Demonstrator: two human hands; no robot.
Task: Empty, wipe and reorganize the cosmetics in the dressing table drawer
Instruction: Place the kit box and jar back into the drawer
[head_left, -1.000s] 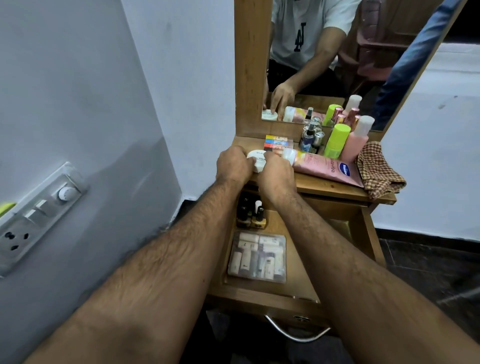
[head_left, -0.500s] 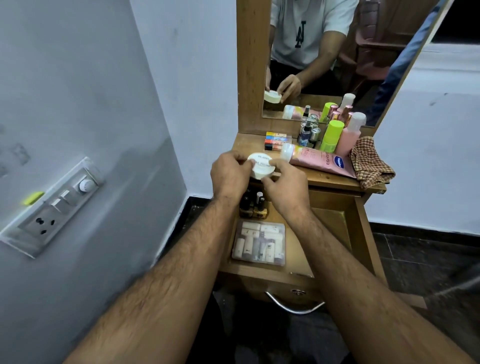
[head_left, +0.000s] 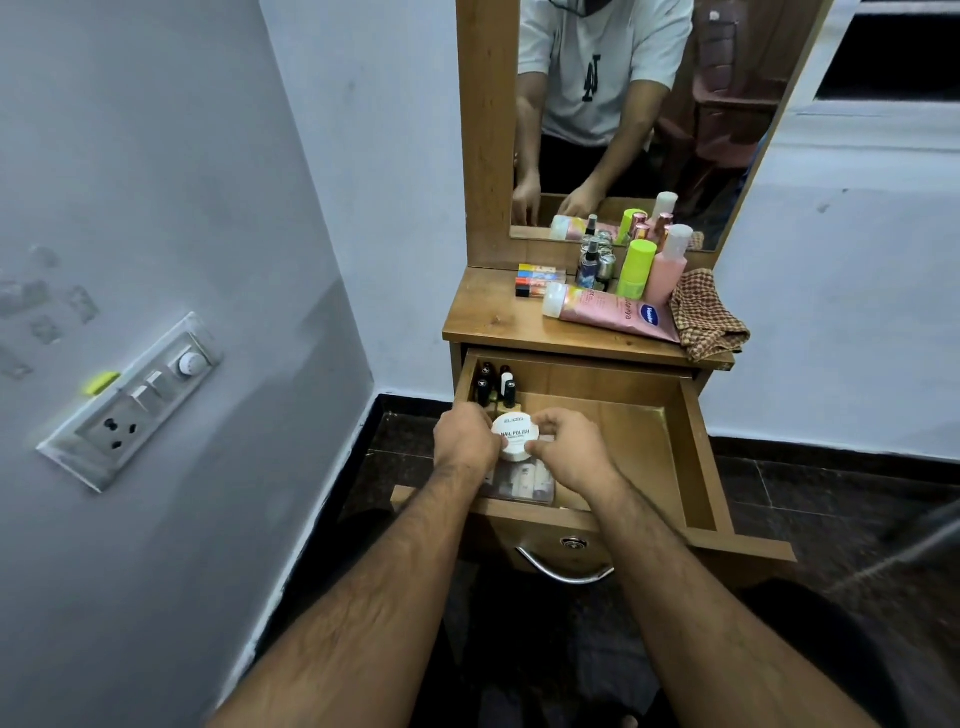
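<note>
Forearms reach in from the bottom edge and meet over the open drawer (head_left: 680, 457), both wrists slightly bent downward. The left hand (head_left: 465, 439) curls its fingers round the left side of a round white jar (head_left: 514, 436) labelled "NAIL POLISH", knuckles up; the right hand (head_left: 566, 447) grips the jar's right side, thumb across its near edge. So both hands are clenched on the one jar, held lid-up above the drawer's left front part.

Directly under the grip lies a clear case (head_left: 522, 483) of small tubes on the drawer floor. Just beyond the grip, in the drawer's far left corner, stand dark nail polish bottles (head_left: 496, 387). Farther beyond and above, on the tabletop (head_left: 488, 317), sit small colourful boxes (head_left: 537, 280), then, to the right of the grip's line, a pink tube (head_left: 608, 312) lying flat, a spray bottle (head_left: 589, 262), a lime-green container (head_left: 636, 267), a pink bottle (head_left: 670, 265) and a checked cloth (head_left: 706, 314) at the right edge. Far left of the grip, a switch plate (head_left: 130, 400) is on the wall.

Half a second ago the jar was held level with the tabletop's front edge; a second ago it sat on the top under both hands. Now it has come down and nearer, over the drawer, and the camera looks more steeply downward.
</note>
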